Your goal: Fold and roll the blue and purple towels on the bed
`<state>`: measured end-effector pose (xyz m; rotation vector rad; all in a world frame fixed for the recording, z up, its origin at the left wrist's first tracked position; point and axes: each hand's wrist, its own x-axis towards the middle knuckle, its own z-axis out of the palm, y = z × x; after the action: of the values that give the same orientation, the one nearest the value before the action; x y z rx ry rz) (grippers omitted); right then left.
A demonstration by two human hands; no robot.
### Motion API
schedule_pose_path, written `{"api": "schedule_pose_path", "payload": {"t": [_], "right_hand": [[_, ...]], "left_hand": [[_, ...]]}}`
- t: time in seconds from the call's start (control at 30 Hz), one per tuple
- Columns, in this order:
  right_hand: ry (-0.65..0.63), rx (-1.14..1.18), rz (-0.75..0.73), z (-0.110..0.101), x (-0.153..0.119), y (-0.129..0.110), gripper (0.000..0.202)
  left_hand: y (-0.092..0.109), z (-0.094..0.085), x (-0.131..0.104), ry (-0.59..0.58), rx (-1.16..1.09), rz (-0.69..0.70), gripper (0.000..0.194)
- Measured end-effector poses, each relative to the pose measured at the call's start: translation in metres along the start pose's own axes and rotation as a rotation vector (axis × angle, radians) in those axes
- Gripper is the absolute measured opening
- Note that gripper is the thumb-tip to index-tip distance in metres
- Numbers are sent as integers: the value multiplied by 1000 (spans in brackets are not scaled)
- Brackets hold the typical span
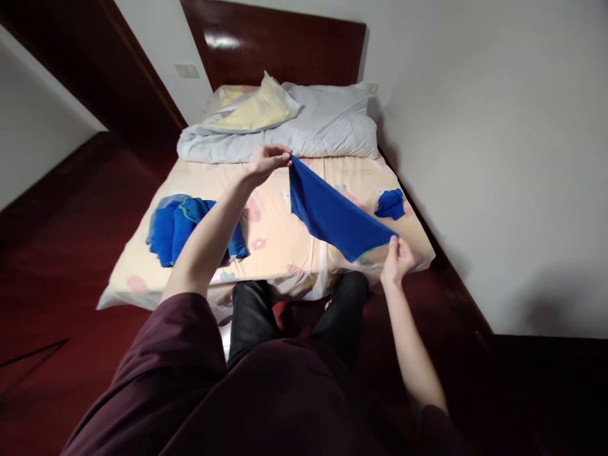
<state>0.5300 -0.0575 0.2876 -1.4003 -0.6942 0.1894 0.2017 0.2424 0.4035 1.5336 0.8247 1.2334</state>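
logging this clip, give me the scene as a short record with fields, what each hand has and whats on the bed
setting: bed with patterned sheet, set against a white wall
left hand: left hand raised, pinching one corner of the blue cloth
right hand: right hand lower, pinching the opposite corner
cloth state: stretched between both hands, held above the sheet
on bed, left: pile of blue garments
on bed, right: small crumpled blue piece
head of bed: pale duvet, yellow pillow

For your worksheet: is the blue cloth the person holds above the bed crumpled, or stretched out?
Stretched out. The blue cloth hangs taut between the left hand and right hand, each pinching one end, above the bed.
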Motion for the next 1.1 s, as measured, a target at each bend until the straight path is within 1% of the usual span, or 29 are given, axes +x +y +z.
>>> {"api": "schedule_pose_path", "payload": {"t": [0.1,0.17,0.27,0.37,0.47,0.53,0.6,0.73,0.9,1.03,1.1], "right_hand": [[35,102,-104,-1,37,-26,53],[34,148,-139,-3,56,-42,50],[14,187,-171,-8,76,-66,47],[-17,191,-159,-16,86,-89,45],[-52,167,-120,-23,88,-105,45],[-70,160,-101,-27,87,-110,43],[-80,173,-95,-30,87,-111,41],[-113,209,-74,-34,88,-104,36],[-195,205,-29,-38,90,-99,34],[-226,220,-7,-39,85,-103,35],[-240,227,30,-39,79,-106,34]], "left_hand": [[36,-6,-15,21,33,87,31],[55,-9,-22,33,91,125,32],[73,-12,-28,44,169,146,33],[85,-15,-33,77,206,155,39],[92,-17,-39,102,202,186,45],[96,-18,-45,98,195,204,48],[100,-19,-53,88,195,208,49],[103,-24,-69,77,215,170,39],[99,-33,-88,63,211,113,31],[97,-43,-106,70,214,89,29],[94,-51,-117,73,235,73,29]]}}
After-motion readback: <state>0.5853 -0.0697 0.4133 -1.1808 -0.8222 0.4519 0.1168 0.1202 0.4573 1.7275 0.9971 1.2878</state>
